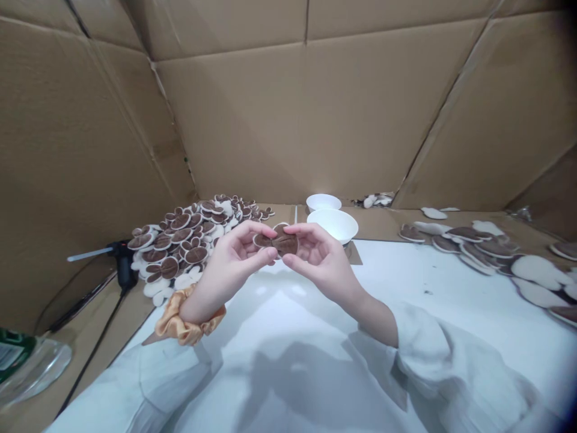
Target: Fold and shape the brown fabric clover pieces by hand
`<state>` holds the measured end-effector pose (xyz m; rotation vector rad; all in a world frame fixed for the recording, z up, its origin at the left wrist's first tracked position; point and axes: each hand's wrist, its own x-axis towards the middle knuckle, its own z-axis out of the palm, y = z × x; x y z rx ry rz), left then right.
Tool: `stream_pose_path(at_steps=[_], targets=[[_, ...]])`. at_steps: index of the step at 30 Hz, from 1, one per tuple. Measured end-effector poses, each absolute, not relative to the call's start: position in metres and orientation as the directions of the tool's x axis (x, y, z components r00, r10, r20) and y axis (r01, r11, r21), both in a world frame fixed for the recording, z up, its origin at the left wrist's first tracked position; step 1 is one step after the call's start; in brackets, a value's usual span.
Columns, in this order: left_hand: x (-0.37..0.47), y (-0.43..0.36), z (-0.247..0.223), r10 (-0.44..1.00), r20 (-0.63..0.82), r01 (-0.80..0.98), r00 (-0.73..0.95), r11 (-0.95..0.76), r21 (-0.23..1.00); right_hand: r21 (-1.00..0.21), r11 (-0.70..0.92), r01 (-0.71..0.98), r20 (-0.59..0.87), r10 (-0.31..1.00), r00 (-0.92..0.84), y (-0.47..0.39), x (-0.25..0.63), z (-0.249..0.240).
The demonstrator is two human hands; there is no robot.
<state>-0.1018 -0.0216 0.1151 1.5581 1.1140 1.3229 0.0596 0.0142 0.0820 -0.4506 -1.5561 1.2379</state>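
Note:
Between my two hands, above the white tabletop, is a small brown fabric piece (285,242) with a pale edge and rounded lobes. My left hand (238,255), with an orange scrunchie (189,319) at its wrist, pinches the piece's left side between thumb and fingers. From the other side my right hand (318,255) grips it the same way. Both thumbs rest on its near face, their tips almost touching. Just behind the hands stand two white bowls, a nearer one (336,225) and a farther one (323,202).
A heap of brown and white pieces (180,237) lies at the left. Beside it are a black glue gun (125,270) with a cord and a clear container (40,367). Larger brown and white pieces (478,243) spread along the right. Cardboard walls (288,120) enclose the table.

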Motion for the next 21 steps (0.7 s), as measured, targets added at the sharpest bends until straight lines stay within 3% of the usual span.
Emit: stream_pose_path(at_steps=[15, 21], targets=[[-0.1009, -0.0218, 0.109, 0.924, 0.373, 0.165, 0.085, -0.382, 0.909, -0.898, 0.329, -0.292, 0.427, 0.809, -0.405, 0.0144, 0.0662, 0.0837], [-0.1055, -0.0188, 0.1062, 0.93, 0.328, 0.075, 0.166, -0.344, 0.936, -0.906, 0.284, -0.315, 0.401, 0.816, -0.416, 0.015, 0.0674, 0.085]])
